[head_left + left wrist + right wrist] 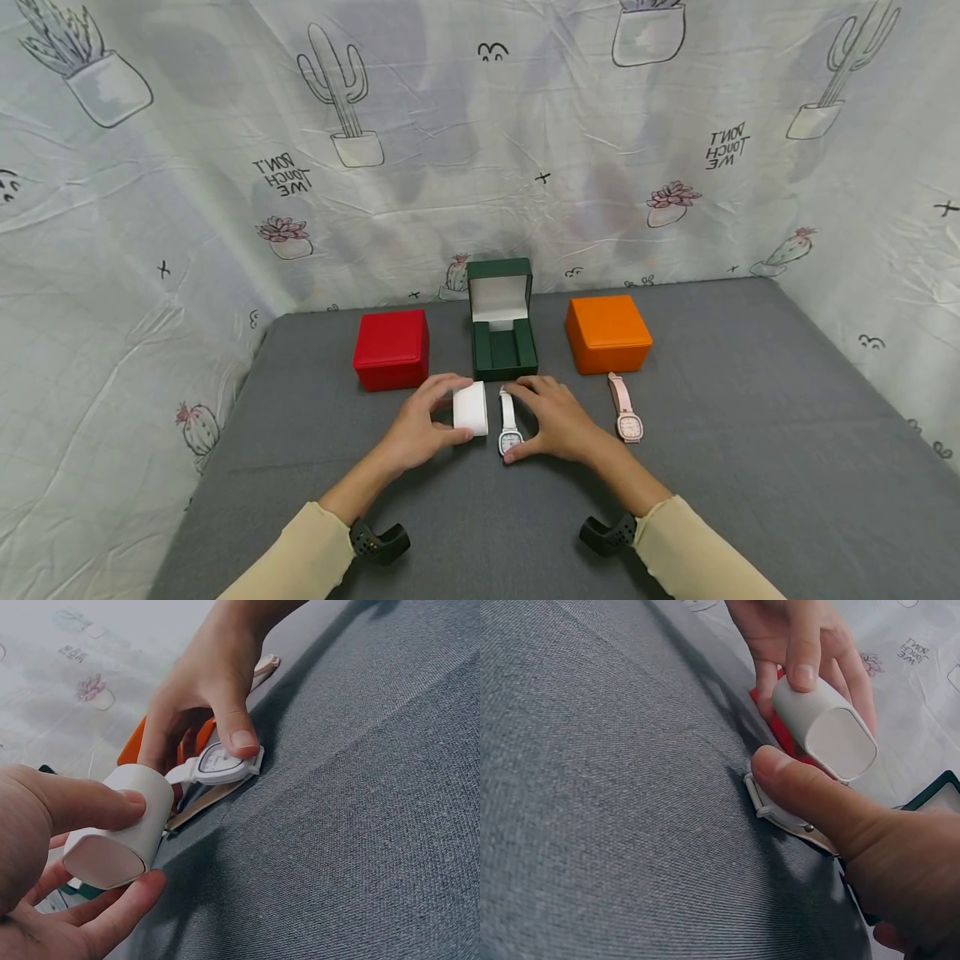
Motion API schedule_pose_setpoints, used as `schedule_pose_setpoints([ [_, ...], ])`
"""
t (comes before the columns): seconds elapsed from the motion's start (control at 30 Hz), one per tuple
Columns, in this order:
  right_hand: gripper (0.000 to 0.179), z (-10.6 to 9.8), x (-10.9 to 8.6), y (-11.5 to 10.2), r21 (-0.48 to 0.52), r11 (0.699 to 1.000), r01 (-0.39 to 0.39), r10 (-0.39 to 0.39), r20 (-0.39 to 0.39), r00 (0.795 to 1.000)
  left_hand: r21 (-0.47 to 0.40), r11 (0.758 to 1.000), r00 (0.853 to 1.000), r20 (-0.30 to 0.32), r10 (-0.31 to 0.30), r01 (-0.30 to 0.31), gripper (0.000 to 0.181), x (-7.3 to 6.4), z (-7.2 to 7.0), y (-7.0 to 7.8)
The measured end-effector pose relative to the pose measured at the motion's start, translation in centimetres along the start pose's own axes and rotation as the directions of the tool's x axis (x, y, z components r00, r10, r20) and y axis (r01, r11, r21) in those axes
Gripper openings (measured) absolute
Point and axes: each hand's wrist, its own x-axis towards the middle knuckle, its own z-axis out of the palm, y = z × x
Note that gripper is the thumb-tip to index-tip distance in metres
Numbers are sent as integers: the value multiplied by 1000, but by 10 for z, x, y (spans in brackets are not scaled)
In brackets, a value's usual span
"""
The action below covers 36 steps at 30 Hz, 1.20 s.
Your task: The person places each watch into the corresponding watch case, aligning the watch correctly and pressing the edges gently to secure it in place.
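A white watch cushion (470, 408), a rounded block with flat ends, is gripped by my left hand (417, 427) between thumb and fingers. Close to its right, a white wristwatch (509, 419) lies lengthwise with its strap stretched out and its dial toward me. My right hand (558, 419) spans this watch, thumb on the dial end and fingertips by the far end of the strap. In the left wrist view, the thumb presses the edge of the watch dial (218, 760) and the other fingers curl partly hidden behind the strap.
Behind the hands stands a green watch box (498, 267) with its lid raised. A closed red box (392, 343) is left of it, a closed orange box (609, 327) right. A pink watch (624, 406) lies before the orange box on the grey cloth (750, 433).
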Motion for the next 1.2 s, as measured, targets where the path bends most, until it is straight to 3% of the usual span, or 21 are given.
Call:
schedule_pose_setpoints([
  [0.47, 90, -1, -2, -4, 78, 997, 14, -9, -63, 998, -9, 1000, 999, 22, 28, -28, 69, -2, 0, -1],
  [0.67, 81, -1, -3, -5, 198, 980, 10, 8, -90, 996, -14, 1000, 999, 30, 23, -23, 69, -2, 0, 1],
  [0.97, 74, -2, -4, -6, 411, 912, -22, 69, -100, 993, -36, 999, 999, 53, 2, -1, 69, -3, 4, 4],
  [1.2, 85, -2, -2, -4, 550, 835, -6, 77, -105, 991, -67, 998, 999, 54, -1, 4, 69, -3, 5, 6],
])
